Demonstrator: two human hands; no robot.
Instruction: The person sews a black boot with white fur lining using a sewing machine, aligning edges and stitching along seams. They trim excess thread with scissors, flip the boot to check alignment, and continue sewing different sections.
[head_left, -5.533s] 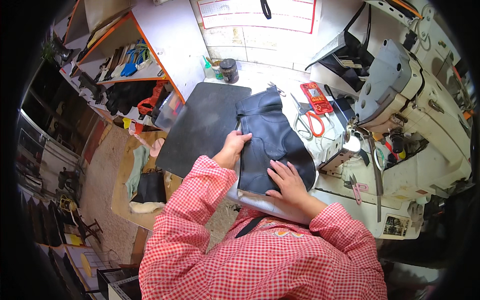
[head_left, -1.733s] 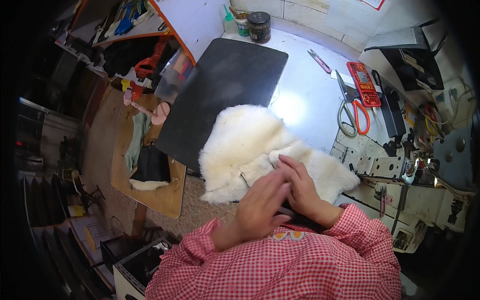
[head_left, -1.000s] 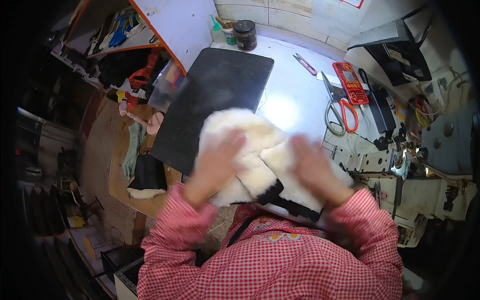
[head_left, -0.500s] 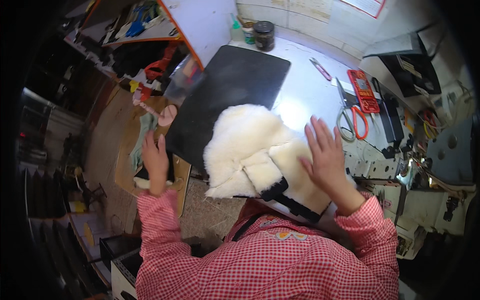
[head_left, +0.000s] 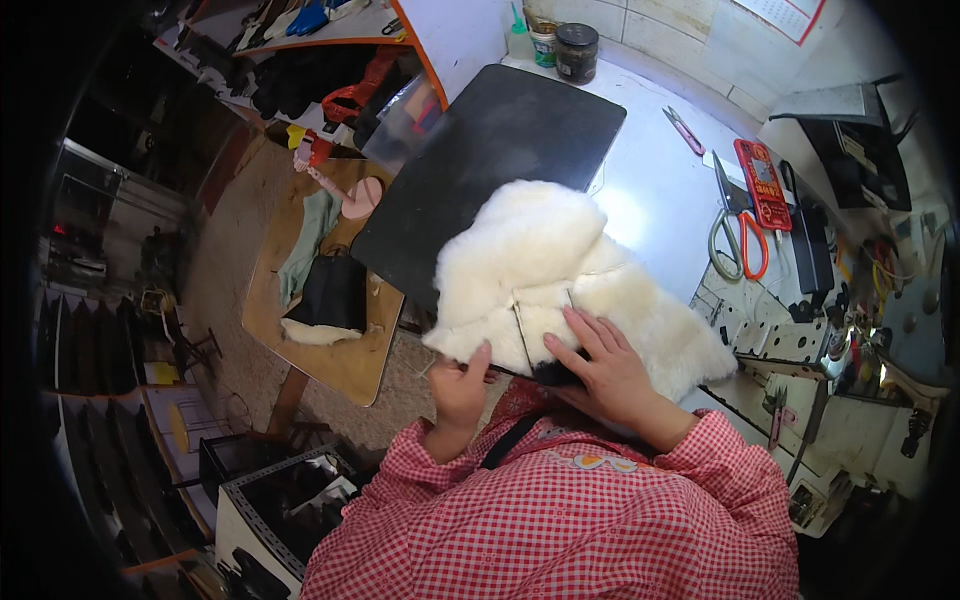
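Observation:
A thick cream fleece piece (head_left: 540, 240) with seams and a small flap lies over the near edge of the worktop. My left hand (head_left: 460, 390) is at its near left corner, thumb on the edge and the other fingers curled, partly hidden. On the fleece beside the flap rests my right hand (head_left: 610, 375), fingers stretched out and thumb apart over a dark strip (head_left: 555, 373). Part of that strip is hidden under the hand.
A black mat (head_left: 490, 140) lies under the fleece's far side. Orange-and-green-handled scissors (head_left: 735, 230), a red phone-like device (head_left: 763, 185) and a small snipper (head_left: 683, 130) lie to the right. Jars (head_left: 577, 55) stand at the back. Machine parts (head_left: 790, 345) stand at right, a brown board (head_left: 350, 365) at left.
My left hand has come in from the left to the fleece's near corner. My right hand has moved left and nearer onto the flap. The fleece's right part now lies spread to the right.

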